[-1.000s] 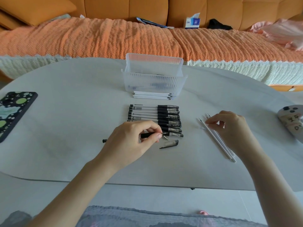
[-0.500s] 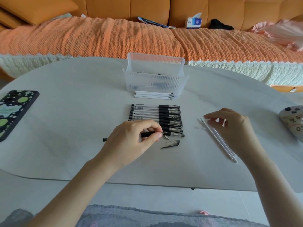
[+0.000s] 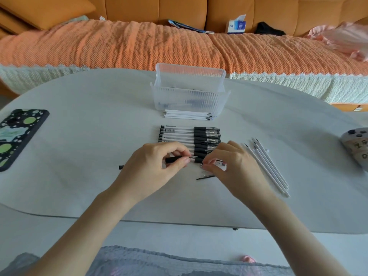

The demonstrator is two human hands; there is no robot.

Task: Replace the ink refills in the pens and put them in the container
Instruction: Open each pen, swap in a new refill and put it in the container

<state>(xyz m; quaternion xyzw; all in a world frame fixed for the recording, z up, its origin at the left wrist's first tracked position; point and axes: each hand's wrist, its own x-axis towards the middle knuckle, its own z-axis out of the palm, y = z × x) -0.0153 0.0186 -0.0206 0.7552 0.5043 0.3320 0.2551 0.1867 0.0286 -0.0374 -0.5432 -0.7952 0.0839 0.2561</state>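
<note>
**Shift from fetching to assembly at frame centre**

Change: right hand [image 3: 233, 166] had been over the loose refills [image 3: 266, 166] at centre right half a second earlier; it now sat mid-frame, just right of the left hand [image 3: 157, 166]. The loose refills lay on the table [image 3: 79, 116] with nothing touching them, and none was visibly carried over.

The left hand had not moved; its thumb and forefinger were pinched closed round the black grip of the open pen [image 3: 174, 159]. The barrel ran left under the palm and its tail end showed beyond the wrist; a thin refill tip [image 3: 192, 156] poked out to the right.

The right hand's thumb and forefinger were curled close together over a small part just below and right of that tip. Fingers hid it, so I could not tell what it was or whether they had hold of it.

A loose cap [image 3: 206, 177] lay just below both hands. The row of pens [image 3: 189, 136] sat just above them; the container [image 3: 189, 100] was at upper centre, with a stack of refills [image 3: 187, 114] right in front of it.

Judgement: a refill looked seated already, so the step had probably turned to closing this pen. The tip piece and cap had yet to go on, then the pen had to go into the container. The row was still outside it, so the task was far from done.
</note>
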